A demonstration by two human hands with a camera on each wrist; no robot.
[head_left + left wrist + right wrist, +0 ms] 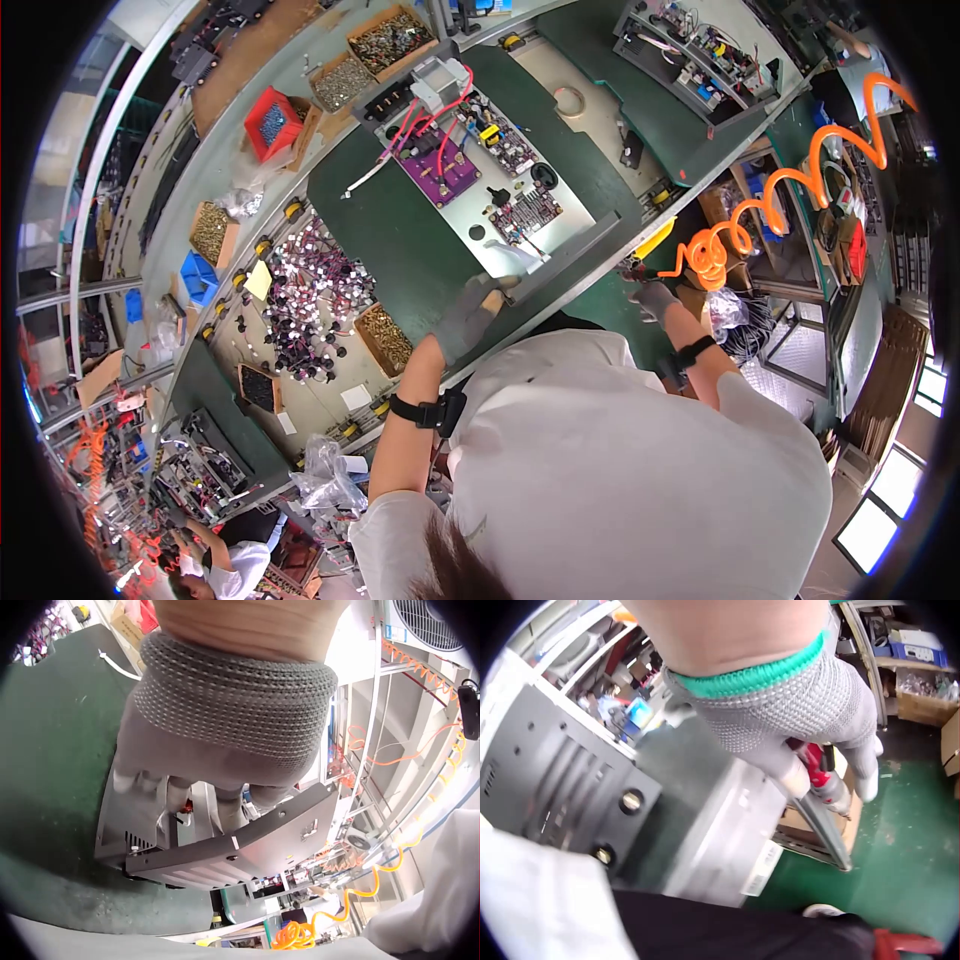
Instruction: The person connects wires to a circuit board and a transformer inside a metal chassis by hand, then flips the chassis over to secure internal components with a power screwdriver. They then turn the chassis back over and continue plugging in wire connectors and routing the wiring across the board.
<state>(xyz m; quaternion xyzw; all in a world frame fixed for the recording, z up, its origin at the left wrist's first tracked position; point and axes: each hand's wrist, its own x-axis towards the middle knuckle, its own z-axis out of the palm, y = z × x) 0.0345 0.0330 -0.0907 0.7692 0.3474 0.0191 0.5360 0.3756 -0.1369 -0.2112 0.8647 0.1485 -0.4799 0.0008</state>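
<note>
A metal chassis (pixel 455 215) with circuit boards and red wires lies on the green work surface. My left hand (pixel 470 318), in a grey glove, grips its near left corner. In the left wrist view the fingers (pixel 229 814) reach down behind the dark slotted panel (pixel 247 859), their tips partly hidden. My right hand (pixel 655 298), also gloved, is out past the bench edge by the end of the orange coiled hose (pixel 708 262). In the right wrist view a red and silver handheld tool (pixel 821 776) shows between the thumb and the extended fingers (pixel 866 784), partly covered by the hand.
Left of the chassis lie a heap of small wired connectors (pixel 310 290) and a box of brass-coloured parts (pixel 383 338). Bins of small hardware, one a red bin (pixel 272 122), line the back. Another chassis (pixel 695 55) stands at the upper right.
</note>
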